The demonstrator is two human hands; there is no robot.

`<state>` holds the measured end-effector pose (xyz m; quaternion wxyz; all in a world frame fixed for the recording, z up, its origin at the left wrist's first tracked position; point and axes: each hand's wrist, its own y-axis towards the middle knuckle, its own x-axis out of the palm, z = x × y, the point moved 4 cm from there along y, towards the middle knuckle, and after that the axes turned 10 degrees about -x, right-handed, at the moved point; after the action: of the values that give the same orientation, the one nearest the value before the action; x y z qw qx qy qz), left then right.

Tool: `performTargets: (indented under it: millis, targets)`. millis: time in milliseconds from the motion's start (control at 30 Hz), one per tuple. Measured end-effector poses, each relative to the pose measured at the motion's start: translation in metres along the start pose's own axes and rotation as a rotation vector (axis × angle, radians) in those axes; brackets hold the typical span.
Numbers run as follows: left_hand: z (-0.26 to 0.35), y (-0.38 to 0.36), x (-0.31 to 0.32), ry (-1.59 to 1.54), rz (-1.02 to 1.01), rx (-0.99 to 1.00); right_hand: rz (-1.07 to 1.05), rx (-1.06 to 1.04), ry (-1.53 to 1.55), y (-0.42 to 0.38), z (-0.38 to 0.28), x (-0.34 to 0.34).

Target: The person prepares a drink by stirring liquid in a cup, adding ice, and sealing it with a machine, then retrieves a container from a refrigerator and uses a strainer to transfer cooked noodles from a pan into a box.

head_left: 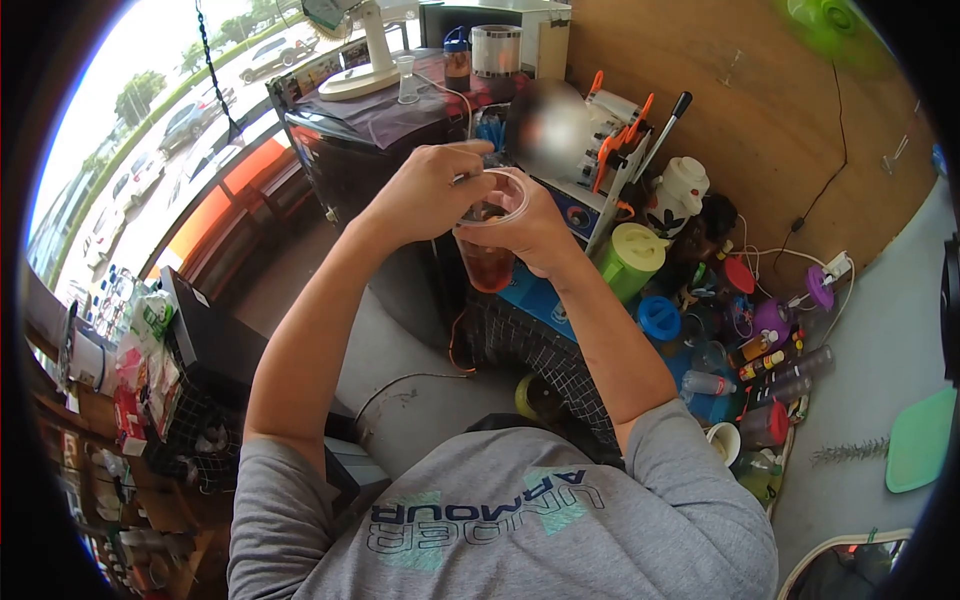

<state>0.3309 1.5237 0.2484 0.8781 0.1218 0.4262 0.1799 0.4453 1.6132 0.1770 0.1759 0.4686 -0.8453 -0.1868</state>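
A clear plastic cup of reddish-brown drink is in front of me, over the front edge of the counter. Wrapped around its upper part is my right hand, which holds the cup roughly upright. Dark bits show inside, just under the rim. My left hand is at the left side of the rim, its fingers bent in a pinch over the cup's mouth. Whatever those fingertips hold, if anything, is hidden. Behind the hands stands a sealing machine with orange-handled levers, partly blurred.
To the right are a green pitcher, a white thermos jug, a blue-lidded container and several bottles. A fan base and a film roll stand at the back. A cable runs below.
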Motion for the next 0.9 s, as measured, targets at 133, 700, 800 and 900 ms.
performTargets:
  millis: [133, 700, 800, 900]
  targets:
    - [-0.001, 0.004, -0.005, 0.256, 0.343, 0.222, 0.028, -0.01, -0.051, 0.001, 0.007, -0.006]
    - [0.0, 0.018, 0.009, -0.009, 0.19, 0.109, 0.032, -0.013, -0.106, -0.007, -0.013, -0.013]
    - [-0.003, 0.024, 0.01, -0.026, 0.162, 0.128, 0.062, -0.024, -0.156, -0.005, -0.013, -0.018]
    - [0.005, 0.022, 0.008, -0.01, 0.172, 0.109, 0.076, -0.02, -0.104, -0.006, -0.013, -0.021]
